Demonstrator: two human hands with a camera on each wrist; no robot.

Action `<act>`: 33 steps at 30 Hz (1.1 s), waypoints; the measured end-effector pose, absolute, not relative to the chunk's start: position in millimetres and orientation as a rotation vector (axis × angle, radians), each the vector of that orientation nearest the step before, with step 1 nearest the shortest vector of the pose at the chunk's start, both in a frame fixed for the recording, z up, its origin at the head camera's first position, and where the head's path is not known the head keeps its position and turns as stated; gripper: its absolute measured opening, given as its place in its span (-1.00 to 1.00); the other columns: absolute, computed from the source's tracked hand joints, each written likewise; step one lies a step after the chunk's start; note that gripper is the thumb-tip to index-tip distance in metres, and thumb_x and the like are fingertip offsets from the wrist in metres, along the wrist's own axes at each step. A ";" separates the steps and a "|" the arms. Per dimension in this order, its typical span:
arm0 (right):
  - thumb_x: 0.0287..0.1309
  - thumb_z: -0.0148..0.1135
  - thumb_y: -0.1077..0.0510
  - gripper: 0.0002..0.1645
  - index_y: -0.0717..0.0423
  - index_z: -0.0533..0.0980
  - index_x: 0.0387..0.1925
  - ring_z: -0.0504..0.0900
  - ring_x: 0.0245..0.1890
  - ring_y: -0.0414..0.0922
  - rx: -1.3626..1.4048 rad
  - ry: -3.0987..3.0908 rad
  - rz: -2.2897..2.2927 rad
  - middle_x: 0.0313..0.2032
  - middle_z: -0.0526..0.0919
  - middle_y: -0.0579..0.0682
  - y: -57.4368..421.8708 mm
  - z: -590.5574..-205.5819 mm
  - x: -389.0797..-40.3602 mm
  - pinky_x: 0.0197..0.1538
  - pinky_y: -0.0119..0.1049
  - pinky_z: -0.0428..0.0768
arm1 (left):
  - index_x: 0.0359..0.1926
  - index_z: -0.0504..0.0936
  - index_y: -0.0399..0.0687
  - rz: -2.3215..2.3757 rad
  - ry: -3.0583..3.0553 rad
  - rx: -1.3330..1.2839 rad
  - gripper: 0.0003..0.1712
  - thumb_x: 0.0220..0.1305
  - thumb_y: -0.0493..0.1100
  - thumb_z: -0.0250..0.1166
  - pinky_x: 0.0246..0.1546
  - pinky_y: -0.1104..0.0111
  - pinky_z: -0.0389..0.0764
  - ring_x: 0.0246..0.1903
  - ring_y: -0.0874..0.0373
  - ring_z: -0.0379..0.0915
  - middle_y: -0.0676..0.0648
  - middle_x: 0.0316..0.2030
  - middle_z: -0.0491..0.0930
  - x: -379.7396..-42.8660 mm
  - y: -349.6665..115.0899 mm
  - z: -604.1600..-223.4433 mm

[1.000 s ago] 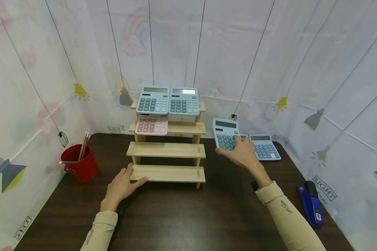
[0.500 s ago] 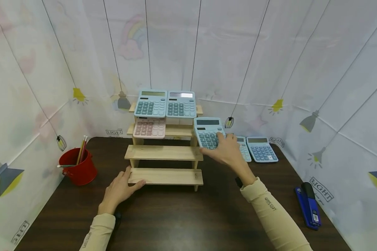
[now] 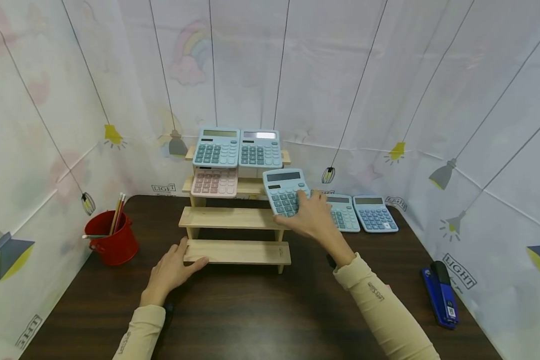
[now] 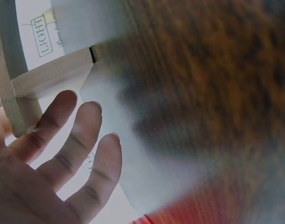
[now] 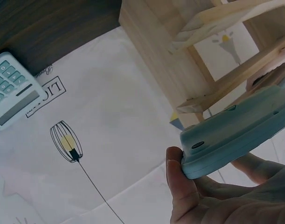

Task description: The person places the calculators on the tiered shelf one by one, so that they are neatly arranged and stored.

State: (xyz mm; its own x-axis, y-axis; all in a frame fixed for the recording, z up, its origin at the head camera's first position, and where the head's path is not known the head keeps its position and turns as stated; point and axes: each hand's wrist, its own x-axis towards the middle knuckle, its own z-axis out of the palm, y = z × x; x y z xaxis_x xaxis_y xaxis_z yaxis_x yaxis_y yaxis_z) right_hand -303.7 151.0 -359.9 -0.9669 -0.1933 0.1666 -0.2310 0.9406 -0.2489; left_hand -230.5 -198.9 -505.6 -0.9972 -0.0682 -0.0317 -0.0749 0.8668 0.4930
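My right hand (image 3: 310, 215) grips a light blue calculator (image 3: 284, 187) by its right and lower side, held tilted before the second-highest shelf of a wooden step rack (image 3: 229, 218). Seen from the right wrist, the fingers (image 5: 182, 182) curl round the edge of this calculator (image 5: 235, 128), close to the rack. My left hand (image 3: 170, 272) rests spread at the left end of the lowest shelf, thumb along its front edge. In the left wrist view its relaxed fingers (image 4: 88, 126) lie beside the rack's end (image 4: 28, 112). A pink calculator (image 3: 214, 182) sits left of the held one.
Two blue calculators (image 3: 216, 146) fill the top shelf. On the dark table at right lie another blue calculator (image 3: 342, 212) and a bluer one (image 3: 375, 214). A blue stapler (image 3: 440, 294) lies near the right edge; a red bucket (image 3: 117, 245) with pencils stands left.
My right hand has carried the blue calculator leftward from above the calculators on the table to the rack's right half. My left hand stays at the lowest shelf.
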 end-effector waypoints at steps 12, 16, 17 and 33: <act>-0.18 0.23 -0.63 0.31 0.20 0.31 0.40 0.33 0.20 0.35 0.329 -2.947 0.361 0.19 0.36 0.48 136.4 -365.4 -308.1 0.18 0.28 0.41 | 0.58 0.02 -0.09 0.803 3.023 -0.116 0.30 0.11 0.65 0.13 -0.07 -0.24 0.54 0.08 -0.28 0.51 -0.35 0.25 0.42 -230.0 -198.0 -508.3; -0.17 0.23 -0.63 0.30 0.18 0.31 0.40 0.33 0.17 0.34 0.322 -2.942 0.346 0.16 0.36 0.46 129.0 -366.4 -311.8 0.19 0.24 0.39 | 0.58 0.03 -0.09 0.802 3.032 -0.118 0.29 0.11 0.65 0.13 -0.07 -0.22 0.55 0.07 -0.27 0.52 -0.34 0.24 0.43 -230.4 -198.2 -507.8; -0.17 0.23 -0.62 0.30 0.18 0.32 0.40 0.33 0.17 0.33 0.322 -2.941 0.342 0.16 0.36 0.46 126.9 -366.9 -312.6 0.18 0.24 0.39 | 0.58 0.03 -0.08 0.801 3.033 -0.119 0.29 0.11 0.64 0.13 -0.07 -0.22 0.55 0.06 -0.26 0.52 -0.34 0.23 0.43 -230.6 -198.1 -507.6; -0.13 0.13 -0.73 0.31 0.16 0.37 0.37 0.41 0.13 0.28 0.364 -2.910 0.274 0.14 0.43 0.41 95.2 -367.5 -321.8 0.15 0.10 0.46 | 0.59 0.01 -0.11 0.806 3.023 -0.113 0.32 0.10 0.66 0.12 -0.09 -0.20 0.56 0.04 -0.25 0.53 -0.35 0.25 0.42 -230.9 -199.2 -505.6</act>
